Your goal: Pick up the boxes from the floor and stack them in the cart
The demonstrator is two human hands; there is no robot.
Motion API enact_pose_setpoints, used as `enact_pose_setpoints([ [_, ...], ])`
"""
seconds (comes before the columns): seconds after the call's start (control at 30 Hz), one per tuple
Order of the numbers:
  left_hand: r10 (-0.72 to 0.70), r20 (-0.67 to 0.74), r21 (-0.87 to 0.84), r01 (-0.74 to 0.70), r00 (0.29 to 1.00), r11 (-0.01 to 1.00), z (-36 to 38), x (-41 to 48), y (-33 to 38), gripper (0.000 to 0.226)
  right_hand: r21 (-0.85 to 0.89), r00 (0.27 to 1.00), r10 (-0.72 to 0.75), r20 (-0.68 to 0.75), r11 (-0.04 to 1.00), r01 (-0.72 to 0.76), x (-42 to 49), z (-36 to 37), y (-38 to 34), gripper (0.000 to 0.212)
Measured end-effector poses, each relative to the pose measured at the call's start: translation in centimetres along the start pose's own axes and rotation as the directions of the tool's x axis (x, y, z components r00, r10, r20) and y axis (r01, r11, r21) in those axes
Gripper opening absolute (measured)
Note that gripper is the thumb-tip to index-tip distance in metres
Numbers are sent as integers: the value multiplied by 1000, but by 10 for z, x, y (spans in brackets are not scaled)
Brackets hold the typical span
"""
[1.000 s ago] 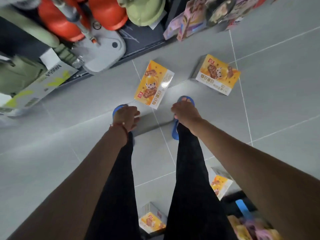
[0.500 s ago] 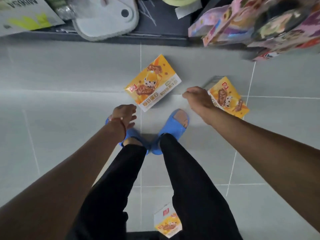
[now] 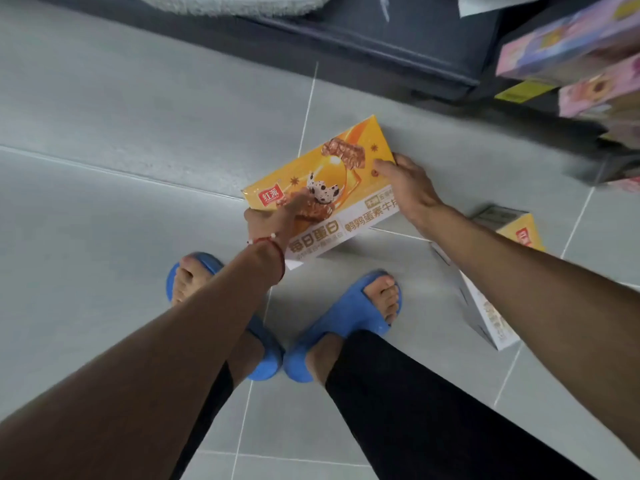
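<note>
Head view: yellow box (image 3: 349, 157) sits between left hand (image 3: 270, 220) and right hand (image 3: 410, 192), both gripping its ends

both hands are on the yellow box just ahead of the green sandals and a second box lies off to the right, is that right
Not quite: the sandals are blue, not green, as the head view shows. The rest holds: the left hand and right hand both hold the yellow box, and a second box lies off to the right.
</note>
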State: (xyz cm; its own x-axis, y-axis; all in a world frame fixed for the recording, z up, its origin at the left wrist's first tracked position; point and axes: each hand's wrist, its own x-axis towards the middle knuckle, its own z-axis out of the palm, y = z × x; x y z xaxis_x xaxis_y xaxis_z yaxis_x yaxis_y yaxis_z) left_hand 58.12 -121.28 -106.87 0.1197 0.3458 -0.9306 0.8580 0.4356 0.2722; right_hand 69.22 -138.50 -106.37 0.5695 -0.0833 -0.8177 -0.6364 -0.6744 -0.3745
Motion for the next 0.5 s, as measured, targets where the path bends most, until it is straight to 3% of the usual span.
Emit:
enact_pose_setpoints([
  [0.07,37,-2,-12,-37,999,999,3,3,-5,73,55,1000,15,15,998,-16,8,8,8,62],
  [0.2,30,7,2,-30,1000,1000,-5,-10,-5,80,83,995,98,-30,992,-95,-14,10,1,80],
  [0.33,-10,-32,21,11,999,1000,-28,-55,-6,73,17,990,126,-63,992,-126,-68,1,-16,66],
  [0.43,17,-113,21,-14,993,1000,-47,-109,-2,63,21,982,169,-85,986,-168,-114,-2,-25,67],
  [0.5,31,-185,-46,-40,982,998,-66,-129,2,94,75,978,191,-83,980,-185,-150,-3,-35,74],
])
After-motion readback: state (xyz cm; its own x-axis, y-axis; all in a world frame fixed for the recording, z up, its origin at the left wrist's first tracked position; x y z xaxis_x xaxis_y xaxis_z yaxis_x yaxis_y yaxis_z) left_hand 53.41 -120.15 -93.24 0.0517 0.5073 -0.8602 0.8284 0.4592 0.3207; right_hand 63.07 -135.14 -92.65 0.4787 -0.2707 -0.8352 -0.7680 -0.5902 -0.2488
